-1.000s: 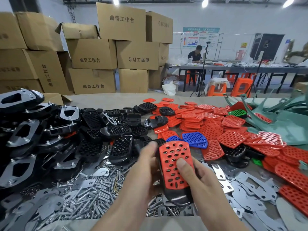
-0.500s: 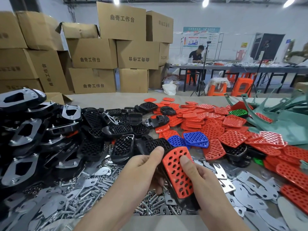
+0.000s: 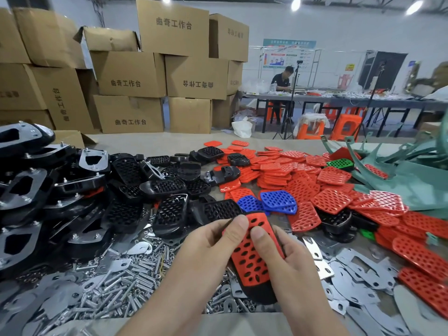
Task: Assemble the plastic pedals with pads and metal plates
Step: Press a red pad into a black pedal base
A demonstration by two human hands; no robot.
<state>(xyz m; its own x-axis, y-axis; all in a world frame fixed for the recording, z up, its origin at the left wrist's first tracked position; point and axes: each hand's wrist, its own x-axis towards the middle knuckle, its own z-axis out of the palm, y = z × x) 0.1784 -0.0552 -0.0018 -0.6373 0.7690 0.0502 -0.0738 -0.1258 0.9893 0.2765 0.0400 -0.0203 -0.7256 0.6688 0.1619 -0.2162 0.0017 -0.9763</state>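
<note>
1. Condition: the left hand (image 3: 211,246) and right hand (image 3: 288,263) each have the grip clamped on one black pedal (image 3: 259,293), thumbs pressing the far end of the red pad (image 3: 249,260) on its top face. The pedal is held above the worktop (image 3: 155,141).
2. Uneven seating: pressure acts at the far end only, so the pad's near end may lift out of the pedal.
3. Misalignment: a skewed pad would leave one edge proud. Full seating cannot be confirmed here.
4. Drop: a loosened grip would release the pedal into the loose bolts (image 3: 126,270) below and left of it.
5. Plate stage: metal plates (image 3: 358,270) lie right of the pedal. Fitting one over an unseated pad would likely lock in the fault.
</note>
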